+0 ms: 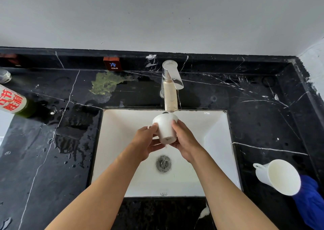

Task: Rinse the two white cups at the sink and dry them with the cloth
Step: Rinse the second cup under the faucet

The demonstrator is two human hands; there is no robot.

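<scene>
A white cup [165, 127] is held over the white sink [215, 133], tilted with its mouth up toward the tap spout [171, 100] and its base toward me. My left hand [149, 142] grips its left side near the handle. My right hand [184, 140] grips its right side. I cannot make out a stream of water from the spout. The second white cup [278, 176] stands on the black counter at the right. A blue cloth [310, 200] lies just behind that cup, by the right edge.
The chrome tap lever [172, 73] sits behind the basin, the drain [163, 163] in its middle. The black marble counter [52, 159] is wet on the left, with a green stain [105, 83]. A labelled bottle [14, 101] lies at far left. A COLD sign [113, 64] stands on the backsplash.
</scene>
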